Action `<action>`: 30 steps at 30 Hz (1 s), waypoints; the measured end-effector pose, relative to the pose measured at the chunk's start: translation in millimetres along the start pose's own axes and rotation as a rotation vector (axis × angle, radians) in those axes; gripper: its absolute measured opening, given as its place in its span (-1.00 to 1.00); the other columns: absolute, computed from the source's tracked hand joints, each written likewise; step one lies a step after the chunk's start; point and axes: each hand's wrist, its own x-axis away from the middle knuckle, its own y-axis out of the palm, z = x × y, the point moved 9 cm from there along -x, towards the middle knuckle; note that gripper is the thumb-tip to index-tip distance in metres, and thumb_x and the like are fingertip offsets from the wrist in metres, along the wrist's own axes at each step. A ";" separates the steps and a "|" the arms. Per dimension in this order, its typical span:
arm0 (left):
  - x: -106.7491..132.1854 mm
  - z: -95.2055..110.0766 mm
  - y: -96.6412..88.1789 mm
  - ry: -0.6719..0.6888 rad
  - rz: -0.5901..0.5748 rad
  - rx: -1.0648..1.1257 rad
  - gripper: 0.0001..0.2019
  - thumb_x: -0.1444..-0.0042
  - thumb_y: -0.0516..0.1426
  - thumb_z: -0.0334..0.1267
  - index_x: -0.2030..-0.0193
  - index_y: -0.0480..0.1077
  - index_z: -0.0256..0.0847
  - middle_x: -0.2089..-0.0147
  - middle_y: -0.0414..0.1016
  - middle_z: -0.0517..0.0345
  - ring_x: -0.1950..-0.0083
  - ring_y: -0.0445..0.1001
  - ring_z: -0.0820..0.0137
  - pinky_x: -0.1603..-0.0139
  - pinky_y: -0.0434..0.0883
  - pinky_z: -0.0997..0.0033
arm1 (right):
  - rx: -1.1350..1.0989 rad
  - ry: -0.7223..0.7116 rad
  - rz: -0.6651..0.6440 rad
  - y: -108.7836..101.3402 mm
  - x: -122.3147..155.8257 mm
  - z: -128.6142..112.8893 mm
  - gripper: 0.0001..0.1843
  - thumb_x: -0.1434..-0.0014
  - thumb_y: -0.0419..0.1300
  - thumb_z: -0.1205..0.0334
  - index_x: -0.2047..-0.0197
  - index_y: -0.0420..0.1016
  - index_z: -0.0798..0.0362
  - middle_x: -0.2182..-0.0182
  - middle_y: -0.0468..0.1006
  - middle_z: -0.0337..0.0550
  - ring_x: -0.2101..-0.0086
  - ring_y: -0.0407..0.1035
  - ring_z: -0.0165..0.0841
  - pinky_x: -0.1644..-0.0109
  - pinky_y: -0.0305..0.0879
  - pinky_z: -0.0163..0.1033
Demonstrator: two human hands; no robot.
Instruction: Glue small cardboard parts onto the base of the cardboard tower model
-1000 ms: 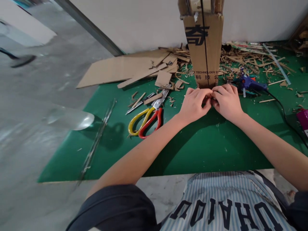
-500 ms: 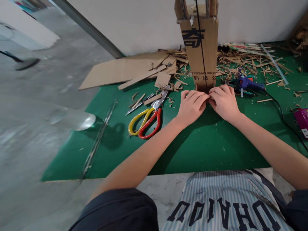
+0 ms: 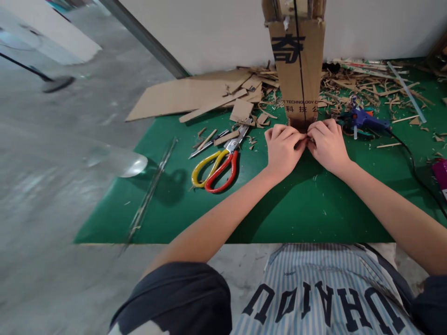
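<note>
A tall cardboard tower with printed lettering stands upright on the green table. Down its front face runs a thin black string, which reaches my fingertips at the foot of the tower. My left hand is closed in a pinch there, thumb and forefinger together. Close against it, my right hand pinches at the same spot with curled fingers. Both seem to hold the string's lower end, though the fingers hide it. Left of my hands lie scissors with one yellow and one red handle.
A blue glue gun with a black cord lies at the right. Cardboard scraps heap along the back. A flat cardboard sheet overhangs the left edge. Thin clear strips and a clear, blurred cylindrical object are at the left.
The whole view has shifted slightly right and up. Both hands stay pinched together at the tower's foot, with the fingers slightly changed in position.
</note>
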 end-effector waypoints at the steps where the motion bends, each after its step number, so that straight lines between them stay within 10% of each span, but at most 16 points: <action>1: -0.4 1.6 0.1 0.004 0.004 -0.016 -0.90 -0.32 0.24 -0.28 0.26 0.52 -0.09 0.29 0.59 0.15 0.08 0.46 0.18 0.02 0.30 0.02 | 0.003 -0.001 0.007 -0.7 0.0 -0.2 -0.73 -0.35 0.05 0.31 0.04 0.57 0.03 -0.02 0.58 0.04 -0.10 0.30 0.03 -0.14 0.22 0.17; 30: -1.9 4.1 1.4 -0.030 -0.176 0.064 -0.83 -0.44 0.08 -0.28 0.15 0.51 -0.08 0.10 0.63 0.15 -0.06 0.51 0.23 -0.26 0.24 0.03 | 0.040 -0.068 0.036 0.3 2.5 1.5 -0.75 -0.34 0.07 0.25 -0.02 0.49 -0.01 -0.16 0.51 0.00 -0.12 0.27 -0.01 -0.25 0.14 0.21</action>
